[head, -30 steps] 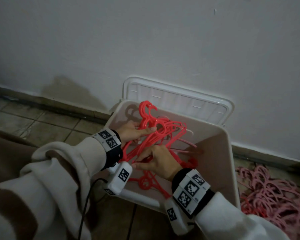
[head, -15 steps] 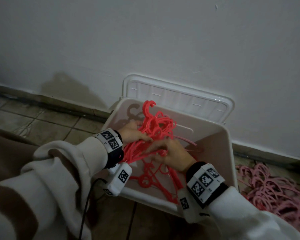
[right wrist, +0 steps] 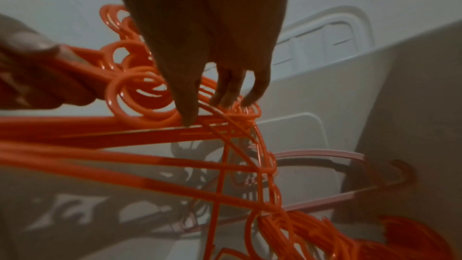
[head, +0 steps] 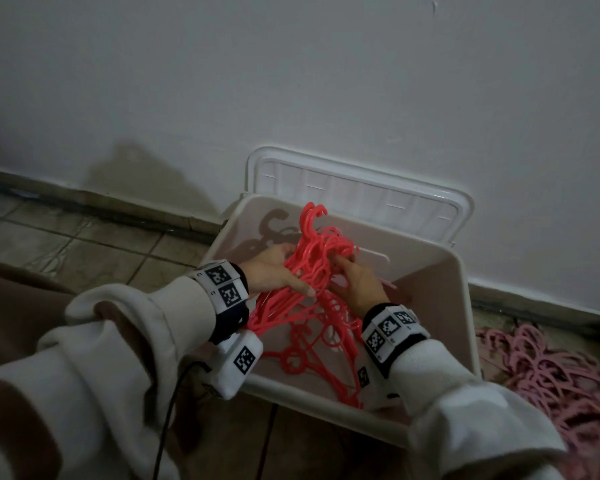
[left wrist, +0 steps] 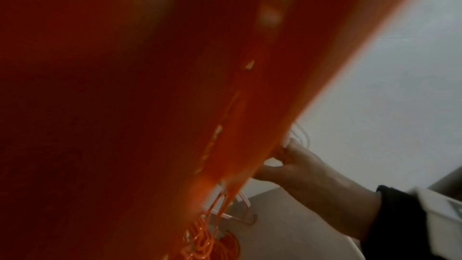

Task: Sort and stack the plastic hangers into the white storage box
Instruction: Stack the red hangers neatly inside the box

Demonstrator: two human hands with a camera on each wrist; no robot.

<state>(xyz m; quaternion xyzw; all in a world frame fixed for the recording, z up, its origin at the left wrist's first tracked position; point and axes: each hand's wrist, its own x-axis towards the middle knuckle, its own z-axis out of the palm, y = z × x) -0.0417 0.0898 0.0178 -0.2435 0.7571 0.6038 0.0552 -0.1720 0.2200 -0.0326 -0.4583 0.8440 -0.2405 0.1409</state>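
Both hands square up a red hanger bundle inside the box.
The left hand (head: 274, 271) clasps the red hangers (head: 321, 251); the right hand (head: 357, 282) pinches their shoulders over the white storage box (head: 465, 306). Some red ones lie stacked; the pink hangers (head: 548, 372) wait outside.

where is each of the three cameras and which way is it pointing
Head: worn on the head, looking forward and down at the white storage box by the wall; both sleeves, the left hand and right hand show, on the red hangers.
Left wrist: looks along the hand; blurred red hangers fill it, the right hand shows beyond.
Right wrist: looks down into the box past its own fingers on the hangers; the left hand shows.
Shared: all three show the red hangers and the right hand.
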